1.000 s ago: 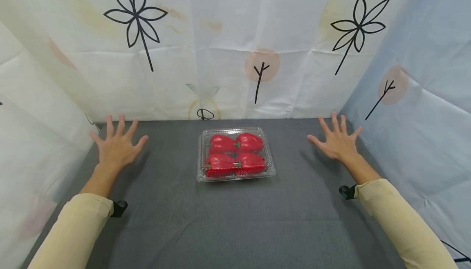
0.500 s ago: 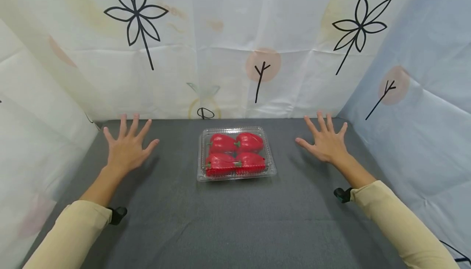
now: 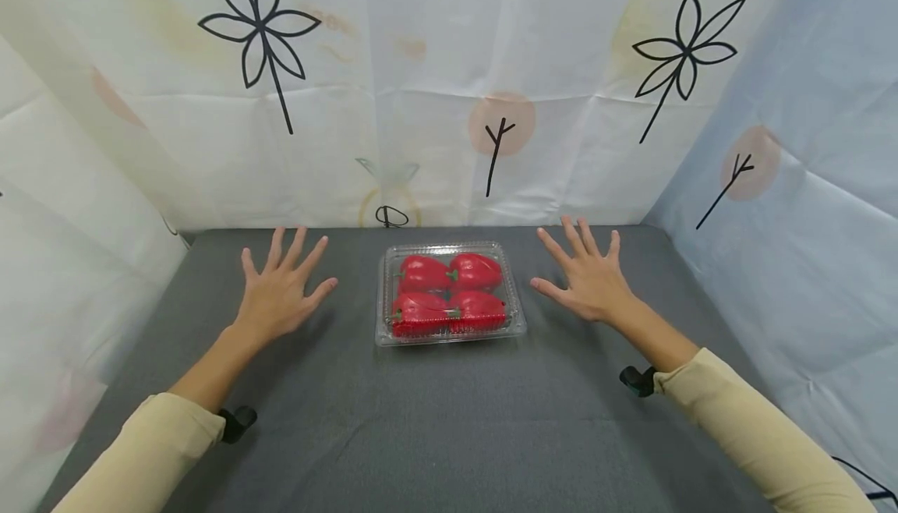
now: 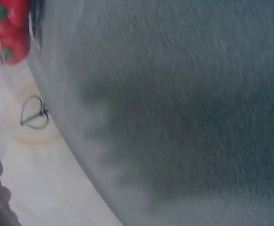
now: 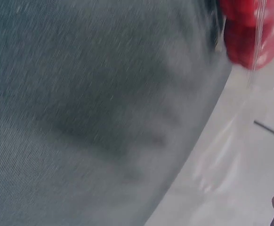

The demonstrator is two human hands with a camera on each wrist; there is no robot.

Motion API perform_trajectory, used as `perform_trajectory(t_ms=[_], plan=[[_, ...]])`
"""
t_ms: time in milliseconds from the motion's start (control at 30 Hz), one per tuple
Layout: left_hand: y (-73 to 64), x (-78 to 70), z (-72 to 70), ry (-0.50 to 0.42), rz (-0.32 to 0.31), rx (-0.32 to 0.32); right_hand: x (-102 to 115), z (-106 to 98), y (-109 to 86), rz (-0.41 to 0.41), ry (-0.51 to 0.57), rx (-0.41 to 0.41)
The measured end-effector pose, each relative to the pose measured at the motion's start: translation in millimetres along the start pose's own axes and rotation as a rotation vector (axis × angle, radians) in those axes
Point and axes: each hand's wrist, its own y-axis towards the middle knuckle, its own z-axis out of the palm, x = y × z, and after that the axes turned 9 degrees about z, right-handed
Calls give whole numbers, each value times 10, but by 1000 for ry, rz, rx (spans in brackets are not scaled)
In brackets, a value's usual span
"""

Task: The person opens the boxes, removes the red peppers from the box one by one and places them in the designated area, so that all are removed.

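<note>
A clear plastic clamshell box [image 3: 449, 341] with several red bell peppers [image 3: 421, 312] inside lies on the grey cloth, its lid down. To its left, my left hand [image 3: 277, 298] hovers with fingers spread, apart from the box. On the other side, my right hand [image 3: 592, 283] is spread the same way, its thumb a short gap from the box's right edge. Neither hand holds anything. Red peppers [image 4: 15, 44] show at the upper left in the left wrist view, and peppers [image 5: 250, 42] also appear at the upper right in the right wrist view.
Grey cloth [image 3: 435, 435] covers the table around the box. A white printed curtain [image 3: 435, 45] hangs along the back edge, with more fabric [image 3: 807, 263] at the right side. A black cable [image 3: 859, 470] runs at the lower right.
Both hands have moved inward toward the box, the left one rightward and the right one leftward, fingers still spread. The box and peppers have stayed in place.
</note>
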Motion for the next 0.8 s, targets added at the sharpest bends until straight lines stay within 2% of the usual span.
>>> perform_trajectory(t_ms=[233,400,667,800], plan=[[41,-231,6,-134,-5,69,228,-5,-34,-116,6,-40],[62,-343,43,-231,-5,100,369,11,-61,-207,22,-61],[58,-438,97,-477,-12,161,536,53,-117,-402,-15,-72],[55,-462,139,-594,-21,172,626,72,-146,-483,6,-64]])
